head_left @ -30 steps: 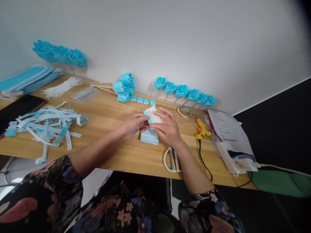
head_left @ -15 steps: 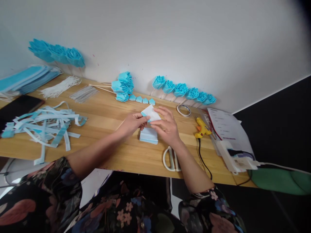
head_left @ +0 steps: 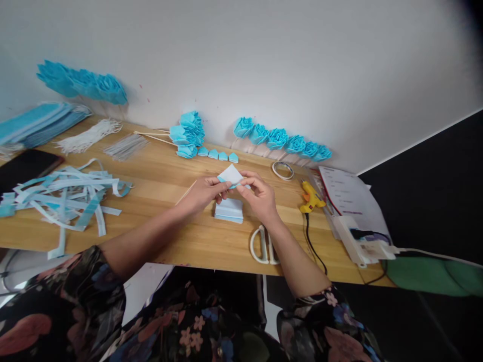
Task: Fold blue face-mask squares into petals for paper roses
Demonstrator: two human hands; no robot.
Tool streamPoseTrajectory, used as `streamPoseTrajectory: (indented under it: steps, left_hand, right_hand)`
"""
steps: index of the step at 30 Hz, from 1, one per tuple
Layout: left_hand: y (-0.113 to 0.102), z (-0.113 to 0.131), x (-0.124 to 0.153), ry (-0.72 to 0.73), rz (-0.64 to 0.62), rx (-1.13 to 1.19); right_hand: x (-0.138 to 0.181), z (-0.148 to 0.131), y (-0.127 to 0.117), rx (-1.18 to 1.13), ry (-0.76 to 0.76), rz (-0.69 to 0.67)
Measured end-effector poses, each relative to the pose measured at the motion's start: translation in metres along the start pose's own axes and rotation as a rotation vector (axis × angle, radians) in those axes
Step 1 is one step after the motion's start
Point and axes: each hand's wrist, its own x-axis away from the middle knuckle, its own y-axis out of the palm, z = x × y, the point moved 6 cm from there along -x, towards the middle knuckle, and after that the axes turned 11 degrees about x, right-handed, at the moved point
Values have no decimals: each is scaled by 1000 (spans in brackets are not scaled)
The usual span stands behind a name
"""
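Both hands meet above the middle of the wooden table. My left hand and my right hand pinch a small folded piece, white with a light blue edge, from either side. A thin wooden stick runs out under my left hand. Just below the hands lies a small stack of light blue and white squares.
White-handled scissors lie near the front edge. A yellow glue gun, tape ring, papers and a power strip sit at right. Blue paper roses line the wall. Cut blue strips lie at left.
My right hand's fingers have curled from spread to a pinch on the folded piece. The piece has been lifted off the stack and folded smaller.
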Motion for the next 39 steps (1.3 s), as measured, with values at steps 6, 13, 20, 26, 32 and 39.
streamPoseTrajectory:
  steps: [6,13,20,26,32,39]
  left_hand:
    - [3,5,0,-90,-12,177]
    - [4,0,-1,-157,-41,136]
    - [-2,-3,-5,4,-47,-79]
    - [-4,2,-4,101,-63,-189]
    - [1,10,-1,173,-64,-253]
    - [6,11,-1,219,-111,-260]
  right_hand:
    - [-1,-20,-5,249,-249,-29]
    - [0,-22,-2,329,-387,-58]
    - [-1,-24,-1,327,-387,-70]
    - [0,-23,-1,277,-298,-49]
    - [-1,-10,-2,140,-102,10]
    - [0,4,6,-80,159,-46]
